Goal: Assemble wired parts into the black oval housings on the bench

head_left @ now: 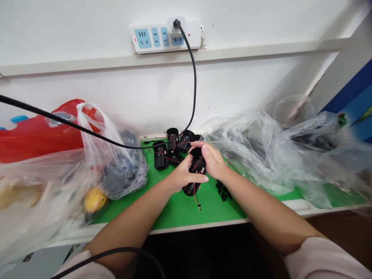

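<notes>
While a person's left hand [184, 179] and right hand [211, 159] are closing in a narrow grip around a black housing [195, 164], red wires [171, 158] are running among the pieces and a thin lead [197, 202] is hanging free below the hands. The left hand is curling across the housing's lower half as the right is pressing over its top, both holding it raised just above the green worktop [171, 209], near the middle of the surface. More housings [161, 155] are standing close behind, and a small black part [223, 190] is lying just to the right. Open green room is stretching toward the worktop's front edge [197, 226], while a clear bag [122, 166] is crowding the left side and bunched plastic sheeting [255, 155] is pressing in from the right. A black cable [116, 146] is sagging across just beyond the hands.
</notes>
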The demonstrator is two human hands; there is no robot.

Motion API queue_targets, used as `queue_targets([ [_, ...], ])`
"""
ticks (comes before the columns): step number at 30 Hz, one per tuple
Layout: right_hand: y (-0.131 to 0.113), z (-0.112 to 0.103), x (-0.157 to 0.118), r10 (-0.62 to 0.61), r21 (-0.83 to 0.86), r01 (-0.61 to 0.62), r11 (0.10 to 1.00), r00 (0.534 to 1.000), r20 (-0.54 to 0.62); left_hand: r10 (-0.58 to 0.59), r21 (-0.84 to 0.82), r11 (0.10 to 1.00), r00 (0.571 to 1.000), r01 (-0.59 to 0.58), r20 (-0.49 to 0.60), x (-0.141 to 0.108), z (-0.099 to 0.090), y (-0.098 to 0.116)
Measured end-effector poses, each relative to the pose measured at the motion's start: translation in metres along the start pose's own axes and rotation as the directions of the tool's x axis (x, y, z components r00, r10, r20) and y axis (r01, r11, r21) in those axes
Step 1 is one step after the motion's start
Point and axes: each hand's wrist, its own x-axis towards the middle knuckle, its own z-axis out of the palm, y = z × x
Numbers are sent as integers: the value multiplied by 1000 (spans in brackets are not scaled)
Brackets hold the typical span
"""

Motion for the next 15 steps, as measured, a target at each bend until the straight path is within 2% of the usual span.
queue_targets([
  [2,-2,-2,1,-38,-104,34,994,999,-37,166,161,974,986,-160,-24,3,-5,1],
  [4,-4,-3,2,-52,-158,45,986,998,-43,269,292,923,963,-249,-29,4,-9,1],
  [9,-5,-5,2,-43,-134,39,990,999,-28,343,431,849,939,-305,-11,4,-10,0],
  [15,-3,-3,1,-89,-89,85,992,995,-48,440,470,805,896,-363,-62,4,-2,-5],
])
